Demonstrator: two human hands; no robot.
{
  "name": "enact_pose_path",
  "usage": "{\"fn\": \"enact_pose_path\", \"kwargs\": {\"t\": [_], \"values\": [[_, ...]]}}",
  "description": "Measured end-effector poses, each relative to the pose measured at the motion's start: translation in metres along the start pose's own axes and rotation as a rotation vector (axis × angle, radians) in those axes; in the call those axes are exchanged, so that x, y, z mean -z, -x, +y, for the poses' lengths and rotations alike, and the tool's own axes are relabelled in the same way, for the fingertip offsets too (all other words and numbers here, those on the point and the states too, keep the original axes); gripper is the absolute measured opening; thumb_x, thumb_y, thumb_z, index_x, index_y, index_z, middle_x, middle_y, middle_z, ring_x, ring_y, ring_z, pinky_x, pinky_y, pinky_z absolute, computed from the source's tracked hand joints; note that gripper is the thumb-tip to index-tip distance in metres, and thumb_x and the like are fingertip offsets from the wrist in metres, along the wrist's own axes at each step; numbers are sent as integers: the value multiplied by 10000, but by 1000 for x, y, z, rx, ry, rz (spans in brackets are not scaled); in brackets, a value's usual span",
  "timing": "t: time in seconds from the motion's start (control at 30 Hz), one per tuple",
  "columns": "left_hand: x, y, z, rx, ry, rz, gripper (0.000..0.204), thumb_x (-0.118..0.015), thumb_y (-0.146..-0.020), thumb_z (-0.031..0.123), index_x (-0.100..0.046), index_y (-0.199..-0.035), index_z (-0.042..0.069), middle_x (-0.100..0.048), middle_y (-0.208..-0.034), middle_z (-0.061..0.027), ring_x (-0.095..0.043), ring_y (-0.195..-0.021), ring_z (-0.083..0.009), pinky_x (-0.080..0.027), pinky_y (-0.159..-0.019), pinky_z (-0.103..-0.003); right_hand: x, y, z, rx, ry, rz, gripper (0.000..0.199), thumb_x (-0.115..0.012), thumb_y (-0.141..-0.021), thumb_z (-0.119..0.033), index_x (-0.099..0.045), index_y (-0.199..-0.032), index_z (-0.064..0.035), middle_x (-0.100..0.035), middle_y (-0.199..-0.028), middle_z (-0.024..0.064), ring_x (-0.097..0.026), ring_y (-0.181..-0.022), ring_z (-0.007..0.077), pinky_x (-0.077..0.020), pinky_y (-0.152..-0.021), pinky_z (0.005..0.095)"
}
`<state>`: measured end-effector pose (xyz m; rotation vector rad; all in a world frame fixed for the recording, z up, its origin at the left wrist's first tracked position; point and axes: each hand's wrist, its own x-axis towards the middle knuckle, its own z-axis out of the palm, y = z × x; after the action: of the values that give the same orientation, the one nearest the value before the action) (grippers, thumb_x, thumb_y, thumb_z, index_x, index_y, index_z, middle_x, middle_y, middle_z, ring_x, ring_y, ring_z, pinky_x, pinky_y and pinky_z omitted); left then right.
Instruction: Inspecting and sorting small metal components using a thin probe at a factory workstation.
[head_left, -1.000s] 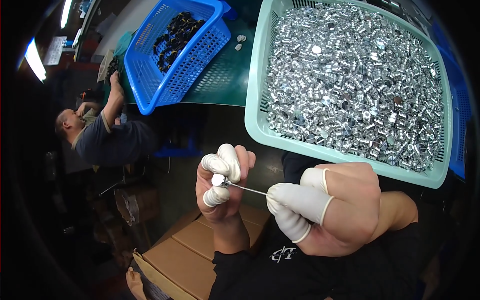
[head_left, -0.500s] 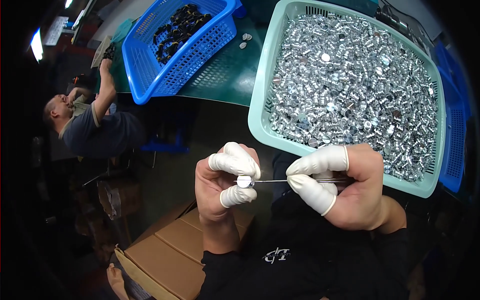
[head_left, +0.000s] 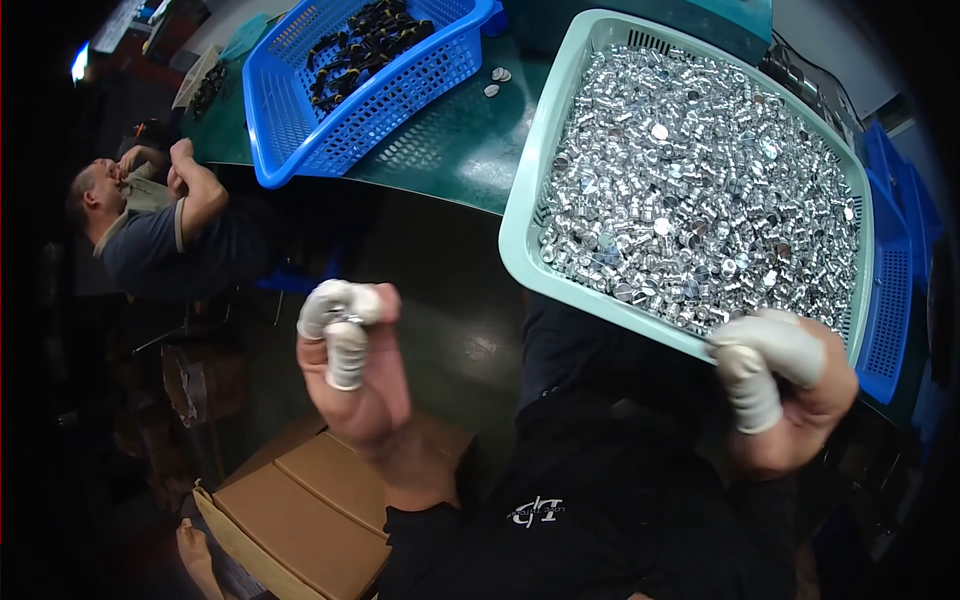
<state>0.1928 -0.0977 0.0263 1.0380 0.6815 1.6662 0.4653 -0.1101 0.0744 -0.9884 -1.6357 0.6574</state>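
My left hand (head_left: 362, 365) is raised at the left of centre, above a cardboard box. White finger cots cover its thumb and forefinger, which are pinched together on a small silver metal part (head_left: 347, 318), mostly hidden between them. Away to the right, my right hand (head_left: 790, 390) is closed, also in white finger cots, at the near rim of a pale green basket (head_left: 512, 225). Only a short dark tip of the thin metal rod (head_left: 703, 341) pokes out of its pinch. Heaped in that basket are many small shiny metal parts (head_left: 690, 190).
A blue basket (head_left: 400, 112) of black and yellow items stands on the green table (head_left: 440, 165), beside a few small discs (head_left: 492, 90). More blue baskets (head_left: 890, 290) sit at far right. The cardboard box (head_left: 310, 500) lies lower left. Another person (head_left: 165, 225) sits at left.
My hands have drawn apart: the left went left with the silver part, the right moved right to the green basket's rim. The rod no longer reaches the part. The other person's raised arm came down.
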Motion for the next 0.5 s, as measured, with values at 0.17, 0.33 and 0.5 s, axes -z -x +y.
{"fn": "enact_pose_path", "kwargs": {"t": [0.17,0.33,0.5], "values": [[-5,9,-2,197,185,-76,349,-693,-817,211,-623,-1117,46,-663,-912,-68,-551,-761,-182,-356,-690,-327,-25,-8,-5,198,26,-32,187,-731,-720,-38,-661,-874,43,-567,-542,57,-496,-387,139,-374,-370,254],[-17,11,-6,297,279,-30,366,-689,-817,290,-629,-1086,49,-642,-847,-43,-519,-714,-171,-312,-654,-304,-40,-2,-6,195,24,-131,147,-687,-788,-55,-661,-909,25,-484,-488,23,-438,-355,130,-304,-346,256],[-18,10,-7,304,307,-42,373,-682,-821,300,-623,-1089,46,-616,-831,-36,-484,-698,-171,-288,-647,-312,-45,-2,-8,229,52,-176,171,-707,-748,-24,-663,-902,35,-459,-469,20,-436,-355,129,-303,-342,261]]}}
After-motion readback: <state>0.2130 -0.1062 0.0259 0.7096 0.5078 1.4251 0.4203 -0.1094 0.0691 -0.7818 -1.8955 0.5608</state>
